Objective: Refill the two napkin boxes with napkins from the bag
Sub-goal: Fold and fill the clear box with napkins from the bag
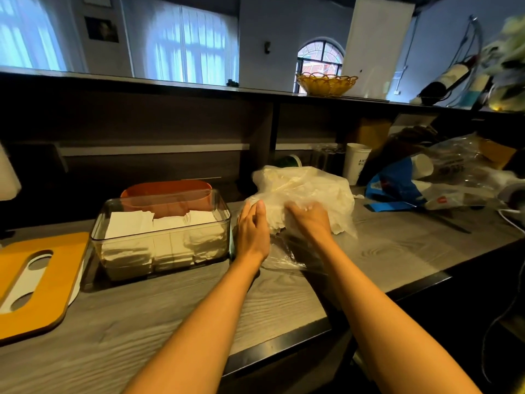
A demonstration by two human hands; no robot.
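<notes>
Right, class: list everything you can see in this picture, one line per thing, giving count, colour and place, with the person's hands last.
Clear napkin box: one, transparent, left of centre on the counter, holding white napkins.
Orange box: one, orange, directly behind the clear box.
Napkin bag: one, clear plastic with white napkins inside, centre of the counter.
Yellow lid: one, yellow with white slots, far left on the counter.
Paper cup: one, white, upright behind the bag.
Blue and clear wrappers: a pile, right of the bag.
Wicker basket: one, yellow, on the upper shelf.
Counter: one, grey wood grain.
Left hand: one, on the bag's left side.
Right hand: one, on the bag's front.
</notes>
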